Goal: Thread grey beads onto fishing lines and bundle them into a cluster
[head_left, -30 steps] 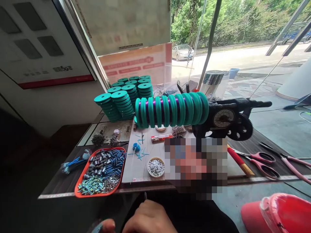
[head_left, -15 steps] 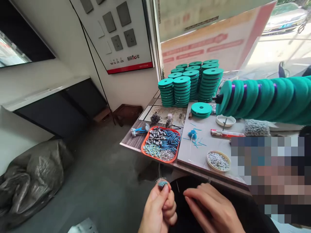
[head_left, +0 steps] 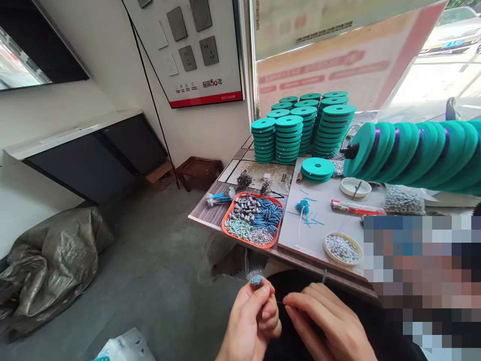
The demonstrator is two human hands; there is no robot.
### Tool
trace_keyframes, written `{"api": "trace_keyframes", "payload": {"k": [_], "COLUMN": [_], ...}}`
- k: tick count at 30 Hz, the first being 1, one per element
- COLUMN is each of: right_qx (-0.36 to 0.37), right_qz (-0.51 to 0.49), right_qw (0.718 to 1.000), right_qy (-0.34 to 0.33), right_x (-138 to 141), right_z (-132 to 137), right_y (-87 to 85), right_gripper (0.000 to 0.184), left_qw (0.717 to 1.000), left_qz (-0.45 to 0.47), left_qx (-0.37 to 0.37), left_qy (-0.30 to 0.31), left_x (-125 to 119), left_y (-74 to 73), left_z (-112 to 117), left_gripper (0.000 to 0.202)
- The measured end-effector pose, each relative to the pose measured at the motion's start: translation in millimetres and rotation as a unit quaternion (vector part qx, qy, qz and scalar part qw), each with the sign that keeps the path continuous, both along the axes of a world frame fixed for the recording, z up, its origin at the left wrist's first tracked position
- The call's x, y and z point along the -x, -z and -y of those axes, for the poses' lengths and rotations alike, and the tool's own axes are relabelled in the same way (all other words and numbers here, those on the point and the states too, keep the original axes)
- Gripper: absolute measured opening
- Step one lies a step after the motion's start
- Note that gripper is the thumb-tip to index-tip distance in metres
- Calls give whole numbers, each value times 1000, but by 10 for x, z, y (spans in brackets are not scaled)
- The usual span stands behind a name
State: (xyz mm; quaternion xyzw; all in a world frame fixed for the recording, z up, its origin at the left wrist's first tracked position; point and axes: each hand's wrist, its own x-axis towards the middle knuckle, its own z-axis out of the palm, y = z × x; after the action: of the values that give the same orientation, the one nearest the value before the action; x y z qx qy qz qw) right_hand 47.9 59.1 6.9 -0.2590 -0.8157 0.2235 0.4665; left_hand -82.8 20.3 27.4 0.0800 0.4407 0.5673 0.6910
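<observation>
My left hand [head_left: 253, 316] is closed, with thumb and forefinger pinching a small bundle of fine wires with a pale blue clustered end [head_left: 256, 278]. My right hand [head_left: 326, 321] is just to the right of it, thumb and fingertips pressed together. A faint thin line [head_left: 279, 302] runs between the two hands to the right fingertips. Behind the right knuckles a small blue ribbed piece [head_left: 324, 276] sticks up; whether the hand holds it is unclear. Beyond the hands, an orange tray [head_left: 224, 228] holds grey metal weights, blue ribbed pieces, pale green pieces and small silvery parts.
Stacks of green foam spools [head_left: 288, 140] stand at the back, and a row of spools on a rod [head_left: 417, 153] juts in from the right. On the grey board [head_left: 293, 238] are a dish of beads [head_left: 342, 249] and a red pen-like item [head_left: 356, 207]. A co-worker [head_left: 424, 271] sits at right, blurred.
The view has shifted slightly, moving the table a little right in the picture. The blue-ended bundle is tilted a bit differently, and the blue ribbed piece now shows behind my right hand.
</observation>
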Motion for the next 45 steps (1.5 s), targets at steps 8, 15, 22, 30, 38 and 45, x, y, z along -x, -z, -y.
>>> {"api": "trace_keyframes", "payload": {"k": [8,15,22,30,38,45], "right_qx": [-3,-40,-73,-74,-77,-174], "right_qz": [-1,18,47,50,34,56], "right_qw": [1000,998,994,993,994,974], "right_qy": [21,34,69,72,66,135], "right_x": [4,-2,11,18,30,144], "right_z": [-4,-61,-53,-60,-59,-120], "right_y": [8,-102,-54,-77,-91,-108], "right_gripper": [13,14,13,13,12,15], "left_qw": [1000,998,986,978,970,986], "left_qz": [-4,-41,-156,-199,-238,-138], "left_qx": [-10,-41,-42,-50,-42,-27], "left_qy": [18,22,29,38,10,-88], "left_x": [-3,20,59,65,68,164], "left_y": [-2,118,187,122,85,0], "left_z": [15,41,89,68,64,-22], "left_gripper": [37,34,36,34,35,26]}}
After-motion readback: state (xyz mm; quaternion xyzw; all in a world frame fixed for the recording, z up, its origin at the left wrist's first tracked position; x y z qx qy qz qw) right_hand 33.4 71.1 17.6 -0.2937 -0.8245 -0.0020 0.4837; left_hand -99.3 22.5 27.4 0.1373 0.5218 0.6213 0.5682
